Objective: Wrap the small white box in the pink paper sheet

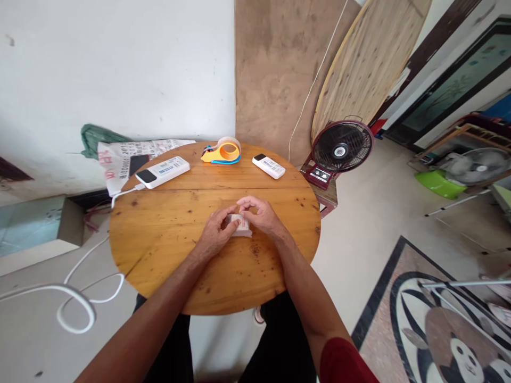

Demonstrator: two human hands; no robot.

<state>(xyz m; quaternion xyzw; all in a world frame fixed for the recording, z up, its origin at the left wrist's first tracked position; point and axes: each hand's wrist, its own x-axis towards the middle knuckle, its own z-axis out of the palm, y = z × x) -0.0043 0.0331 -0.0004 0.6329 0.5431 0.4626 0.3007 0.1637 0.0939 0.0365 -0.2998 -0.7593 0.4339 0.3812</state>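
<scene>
On the round wooden table (171, 250), close to its middle, lies a small white packet (244, 232) with reddish print. My left hand (217, 230) grips it from the left, thumb across its top and fingers along the far side. At the packet's upper right edge, my right hand (261, 215) has its thumb and index finger pinched together. Whatever sits between those fingertips is too small to make out. Both hands partly cover the packet.
Toward the back of the table are a yellow tape dispenser (211, 155), a white device with a dark screen (170, 171) trailing a white cable (75, 290), and a smaller white device (271, 167). A fan (339, 151) stands beyond the right edge.
</scene>
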